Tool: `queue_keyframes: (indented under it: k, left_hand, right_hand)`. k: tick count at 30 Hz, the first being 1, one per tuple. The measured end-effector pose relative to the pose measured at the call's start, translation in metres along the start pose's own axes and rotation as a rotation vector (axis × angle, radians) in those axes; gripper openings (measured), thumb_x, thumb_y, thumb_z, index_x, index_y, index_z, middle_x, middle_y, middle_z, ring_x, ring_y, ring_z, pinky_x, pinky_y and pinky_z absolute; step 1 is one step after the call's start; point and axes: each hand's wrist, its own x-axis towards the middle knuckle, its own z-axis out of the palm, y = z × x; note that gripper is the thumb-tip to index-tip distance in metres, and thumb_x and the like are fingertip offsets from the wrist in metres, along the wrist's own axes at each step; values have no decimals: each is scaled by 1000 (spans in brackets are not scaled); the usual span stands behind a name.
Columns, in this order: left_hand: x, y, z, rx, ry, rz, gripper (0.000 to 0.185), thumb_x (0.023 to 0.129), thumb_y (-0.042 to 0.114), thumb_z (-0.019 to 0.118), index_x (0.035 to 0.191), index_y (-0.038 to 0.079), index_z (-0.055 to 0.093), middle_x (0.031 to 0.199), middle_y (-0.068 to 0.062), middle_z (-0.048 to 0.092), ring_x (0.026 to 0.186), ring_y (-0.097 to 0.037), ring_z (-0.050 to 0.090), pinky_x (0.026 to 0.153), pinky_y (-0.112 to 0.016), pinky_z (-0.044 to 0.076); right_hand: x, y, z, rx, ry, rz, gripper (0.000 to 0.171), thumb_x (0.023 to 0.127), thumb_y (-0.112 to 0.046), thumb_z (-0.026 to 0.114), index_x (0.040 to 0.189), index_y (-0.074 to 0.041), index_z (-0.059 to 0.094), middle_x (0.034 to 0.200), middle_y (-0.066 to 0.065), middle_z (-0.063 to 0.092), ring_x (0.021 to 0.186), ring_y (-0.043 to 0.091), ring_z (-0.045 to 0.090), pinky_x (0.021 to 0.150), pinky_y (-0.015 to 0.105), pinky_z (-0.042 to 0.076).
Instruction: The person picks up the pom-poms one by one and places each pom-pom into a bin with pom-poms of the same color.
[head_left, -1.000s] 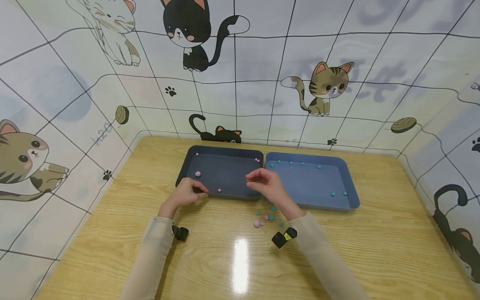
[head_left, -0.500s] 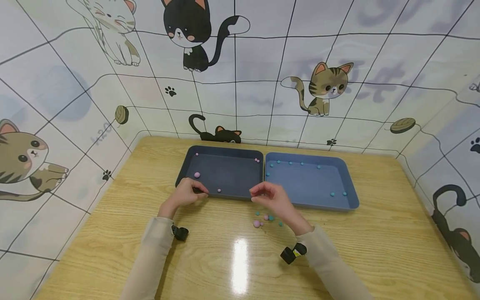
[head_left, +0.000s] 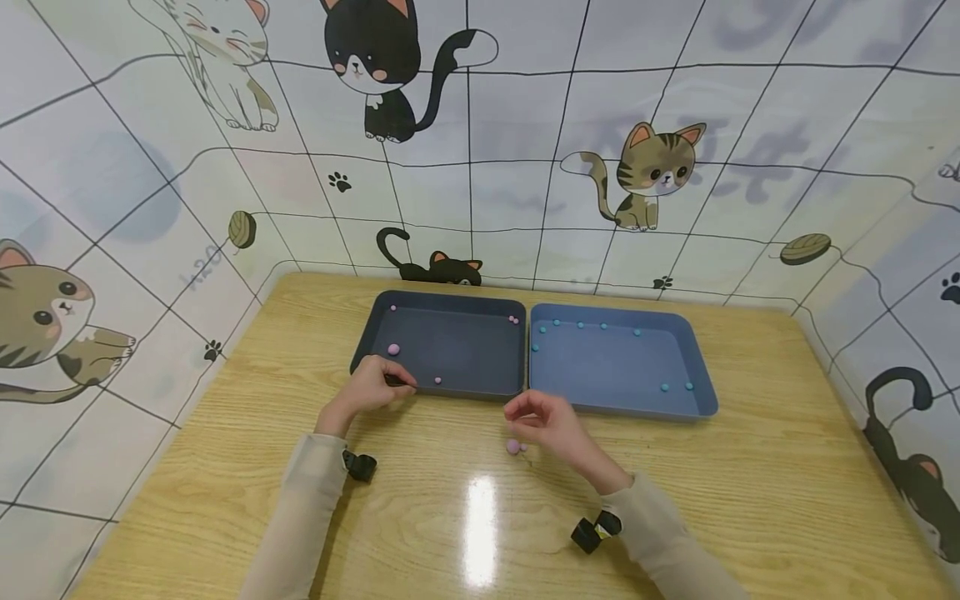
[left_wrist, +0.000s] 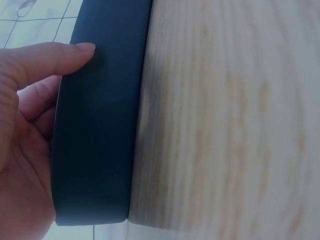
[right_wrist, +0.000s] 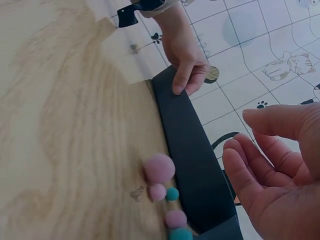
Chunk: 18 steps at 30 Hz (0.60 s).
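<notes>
My left hand (head_left: 373, 383) grips the near wall of a dark grey tray (head_left: 465, 346) at its left end. In the left wrist view the thumb (left_wrist: 75, 57) lies on the outer face, the other fingers behind the rim. Over the table, in front of where the two trays meet, hovers my right hand (head_left: 551, 429), thumb and fingers bent loosely with a gap and nothing between them. Below it lie small loose balls: a large pink ball (right_wrist: 159, 168), smaller pink balls (right_wrist: 158, 192) and teal balls (right_wrist: 172, 194). In the head view the hand covers some.
A blue tray (head_left: 615, 362) stands right beside the dark one, with several teal balls (head_left: 637, 332) inside. Pink balls (head_left: 393, 349) lie scattered in the dark tray. Behind the wooden table (head_left: 420, 517) rises a cat-patterned wall covering (head_left: 517, 200).
My right hand has moved back from the dark tray's right end to above the loose balls, now covering several. The left hand keeps its grip on the tray.
</notes>
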Motion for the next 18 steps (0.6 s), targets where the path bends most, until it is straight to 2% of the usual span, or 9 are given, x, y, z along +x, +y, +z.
queue_keyframes:
  k: [9, 13, 18]
  left_hand:
    - [0, 0, 0, 10, -1, 2, 5, 78, 5, 73, 81, 2, 75, 76, -3, 70, 61, -11, 57, 51, -23, 45]
    - [0, -1, 1, 9, -1, 2, 5, 78, 6, 73, 81, 2, 75, 76, -3, 70, 61, -11, 57, 51, -23, 45]
    - [0, -1, 1, 9, -4, -4, 4, 79, 5, 72, 81, 3, 75, 76, -3, 70, 62, -11, 57, 51, -23, 45]
  right_hand:
    - [-8, 12, 4, -9, -46, 59, 24, 81, 7, 67, 102, 13, 58, 101, 29, 58, 90, 29, 63, 76, 26, 53]
    - [-10, 18, 4, -46, -43, 36, 22, 81, 6, 67, 101, 12, 60, 99, 27, 60, 89, 28, 63, 77, 26, 52]
    - [-12, 24, 6, -107, -31, -36, 18, 81, 7, 66, 98, 11, 61, 95, 23, 61, 87, 32, 64, 78, 30, 53]
